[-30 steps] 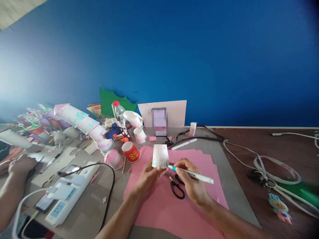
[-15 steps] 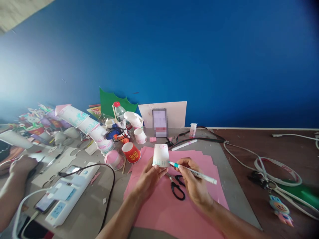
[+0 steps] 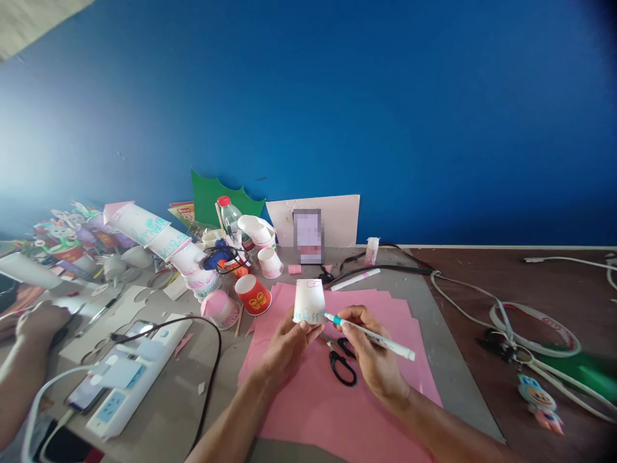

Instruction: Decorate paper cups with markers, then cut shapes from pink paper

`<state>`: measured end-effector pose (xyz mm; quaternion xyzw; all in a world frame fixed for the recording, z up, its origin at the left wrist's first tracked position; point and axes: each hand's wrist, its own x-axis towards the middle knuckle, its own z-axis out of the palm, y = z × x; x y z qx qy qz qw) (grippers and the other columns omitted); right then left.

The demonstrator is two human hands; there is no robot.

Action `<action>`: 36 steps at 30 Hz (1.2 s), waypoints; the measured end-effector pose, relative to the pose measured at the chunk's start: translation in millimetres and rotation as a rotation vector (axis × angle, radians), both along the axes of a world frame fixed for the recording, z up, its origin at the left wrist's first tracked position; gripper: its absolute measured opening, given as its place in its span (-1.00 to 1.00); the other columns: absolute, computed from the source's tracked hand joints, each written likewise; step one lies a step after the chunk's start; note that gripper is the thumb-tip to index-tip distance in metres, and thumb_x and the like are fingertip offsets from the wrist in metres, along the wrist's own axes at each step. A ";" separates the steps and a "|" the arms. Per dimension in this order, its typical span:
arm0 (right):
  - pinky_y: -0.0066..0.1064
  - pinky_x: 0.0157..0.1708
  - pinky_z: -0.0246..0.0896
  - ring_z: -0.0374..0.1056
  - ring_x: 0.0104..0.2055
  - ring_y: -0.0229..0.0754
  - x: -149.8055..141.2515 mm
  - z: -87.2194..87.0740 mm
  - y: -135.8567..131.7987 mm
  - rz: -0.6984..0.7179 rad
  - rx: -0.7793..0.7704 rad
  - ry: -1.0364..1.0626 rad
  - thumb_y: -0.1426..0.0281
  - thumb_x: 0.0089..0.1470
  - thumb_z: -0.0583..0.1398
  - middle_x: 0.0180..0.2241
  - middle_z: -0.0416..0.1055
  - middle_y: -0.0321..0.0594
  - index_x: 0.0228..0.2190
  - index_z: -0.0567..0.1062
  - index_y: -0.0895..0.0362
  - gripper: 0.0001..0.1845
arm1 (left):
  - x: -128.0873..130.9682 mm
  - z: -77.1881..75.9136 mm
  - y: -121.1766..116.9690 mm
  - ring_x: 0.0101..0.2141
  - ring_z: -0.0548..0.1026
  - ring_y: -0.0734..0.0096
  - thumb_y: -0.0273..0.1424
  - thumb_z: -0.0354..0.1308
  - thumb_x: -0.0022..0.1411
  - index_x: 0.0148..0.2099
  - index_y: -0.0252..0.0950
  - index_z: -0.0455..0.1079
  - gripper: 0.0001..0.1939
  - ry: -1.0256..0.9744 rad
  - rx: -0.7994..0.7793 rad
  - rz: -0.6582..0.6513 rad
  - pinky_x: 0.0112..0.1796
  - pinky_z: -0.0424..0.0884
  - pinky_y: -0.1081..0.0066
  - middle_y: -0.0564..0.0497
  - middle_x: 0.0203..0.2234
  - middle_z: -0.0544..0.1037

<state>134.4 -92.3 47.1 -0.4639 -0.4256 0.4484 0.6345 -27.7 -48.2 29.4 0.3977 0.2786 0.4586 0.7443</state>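
Note:
My left hand (image 3: 289, 347) is closed around the wide lower end of an upside-down white paper cup (image 3: 309, 299). Teal marks run along the cup's lower part, and a pink outline shows near its top. Pinched in my right hand (image 3: 373, 357) is a white marker (image 3: 380, 341) with a teal collar. Its tip is at the cup's right side, by the teal marks; whether it touches I cannot tell. Beneath my hands, black-handled scissors (image 3: 342, 366) lie on pink paper sheets (image 3: 308, 411), their blades partly hidden.
Left of the paper stand a red paper cup (image 3: 253, 295) and a leaning tower of decorated cups (image 3: 168, 241). A phone (image 3: 309, 236) is propped at the back. A power strip (image 3: 139, 379) with cables lies left, near another person's hand (image 3: 43, 318). Another marker (image 3: 355, 279) lies behind the paper.
The cup turns slightly in my left hand, so its pink outlines shift. The marker tip moves a little along the teal marks at its right side.

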 end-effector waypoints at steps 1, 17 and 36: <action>-0.44 -0.59 0.09 0.21 -0.51 -0.23 -0.1 -0.4 0.1 0.001 0.000 -0.001 0.21 0.15 0.18 -0.53 0.32 -0.32 -0.38 0.44 0.07 -0.81 | -0.3 -0.4 0.0 0.01 0.51 0.05 -0.24 0.33 0.17 0.14 -0.29 0.43 -0.49 0.005 -0.003 0.003 0.16 0.29 0.05 -0.12 -0.22 0.66; -0.46 -0.65 0.06 0.08 -0.61 -0.29 -0.3 7.7 0.2 -0.031 0.023 -0.091 0.19 0.12 0.19 -0.59 0.22 -0.40 -0.40 0.42 0.06 -0.80 | 0.6 5.6 -0.1 0.01 0.51 0.17 -0.37 0.21 0.27 0.22 -0.20 0.35 -0.54 0.005 -0.006 -0.017 0.18 0.27 0.08 -0.10 -0.09 0.63; -0.46 -0.63 0.08 0.10 -0.59 -0.28 -1.6 6.6 1.0 -0.036 0.004 -0.100 0.20 0.10 0.19 -0.59 0.23 -0.39 -0.40 0.42 0.06 -0.81 | 1.2 7.3 0.4 0.06 0.47 0.09 -0.28 0.28 0.22 0.21 -0.20 0.35 -0.49 -0.004 0.016 -0.036 0.19 0.23 0.02 -0.13 -0.03 0.59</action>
